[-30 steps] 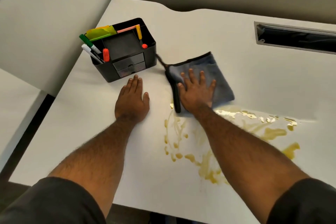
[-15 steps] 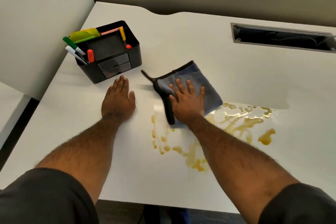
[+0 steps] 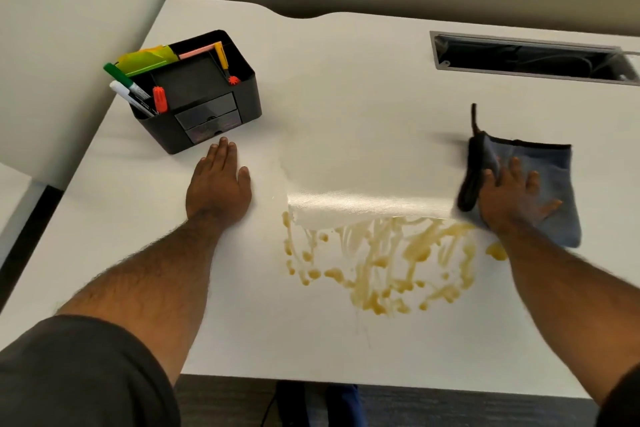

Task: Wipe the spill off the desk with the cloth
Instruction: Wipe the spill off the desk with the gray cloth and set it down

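One band along the far side of the yellow-brown liquid spill (image 3: 381, 267) looks wiped on the white desk (image 3: 346, 87); most is judged left, toward the near edge. The folded blue-grey cloth (image 3: 540, 177) is pressed flat near the right edge by the right hand (image 3: 512, 201), fingers spread. The left hand (image 3: 218, 184) is laid flat, fingers together.

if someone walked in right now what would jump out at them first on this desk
The yellow-brown spill streaked across the near middle of the white desk, with a shiny wet band along its far edge. At its right end the right hand presses flat on a blue-grey cloth, while the left hand rests palm-down on the desk. Just beyond the left hand sits a black organizer with bright markers.
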The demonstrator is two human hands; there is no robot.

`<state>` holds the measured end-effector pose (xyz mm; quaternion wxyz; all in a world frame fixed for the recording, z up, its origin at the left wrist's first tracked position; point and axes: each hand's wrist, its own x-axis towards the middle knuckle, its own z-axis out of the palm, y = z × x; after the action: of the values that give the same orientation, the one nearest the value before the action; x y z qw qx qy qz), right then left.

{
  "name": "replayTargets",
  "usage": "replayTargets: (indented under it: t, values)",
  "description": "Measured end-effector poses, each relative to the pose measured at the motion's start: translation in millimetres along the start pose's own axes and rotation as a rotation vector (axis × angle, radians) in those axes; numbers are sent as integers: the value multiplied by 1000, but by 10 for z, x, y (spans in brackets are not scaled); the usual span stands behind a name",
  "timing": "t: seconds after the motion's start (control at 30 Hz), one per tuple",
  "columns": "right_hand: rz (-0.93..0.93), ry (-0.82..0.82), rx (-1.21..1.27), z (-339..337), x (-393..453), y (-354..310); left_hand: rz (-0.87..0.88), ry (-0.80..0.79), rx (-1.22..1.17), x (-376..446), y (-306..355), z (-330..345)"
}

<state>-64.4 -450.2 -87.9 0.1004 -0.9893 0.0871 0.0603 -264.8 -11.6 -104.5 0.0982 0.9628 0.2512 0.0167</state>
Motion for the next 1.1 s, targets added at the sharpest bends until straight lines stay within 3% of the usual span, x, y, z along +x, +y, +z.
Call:
replayTargets:
  t: [0.23, 0.47, 0.77, 1.1]
  values:
    - [129, 8, 36, -18, -236, -25, -10, 9, 8, -15, 20, 18]
    - [58, 1, 23, 148, -638, -405, -4, 5, 19, 1, 49, 4]
    - [-140, -43, -30, 346, -797, -1129, -12, 5, 13, 1, 66, -2]
    - [-543, -84, -92, 653, -1455, -2092, 32, -13, -28, 44, -16, -1]
